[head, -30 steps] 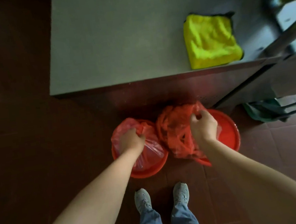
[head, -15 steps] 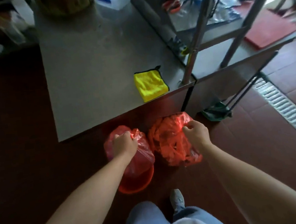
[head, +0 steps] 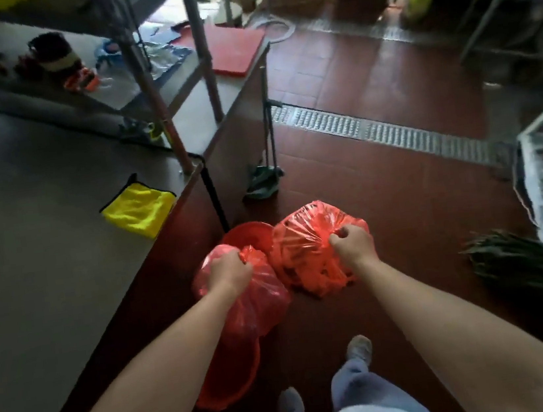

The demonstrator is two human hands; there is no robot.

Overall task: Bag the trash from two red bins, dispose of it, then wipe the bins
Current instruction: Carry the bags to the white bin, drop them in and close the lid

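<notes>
Head camera, looking down: the left hand (head: 229,273) is fisted around the gathered top of a red trash bag (head: 258,297), which hangs over a red bin (head: 230,373) on the floor. The right hand (head: 353,247), fingers curled, grips the bunched top of a second red bag (head: 301,236) just beside it. A yellow cloth (head: 139,211) lies on the table (head: 49,287).

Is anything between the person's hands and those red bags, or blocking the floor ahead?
No. The left hand grips the left bag, the right hand the right bag. Ahead lies tiled floor with a flush drain grate; a dustpan stands left, greens right. No disposal spot shows.
</notes>
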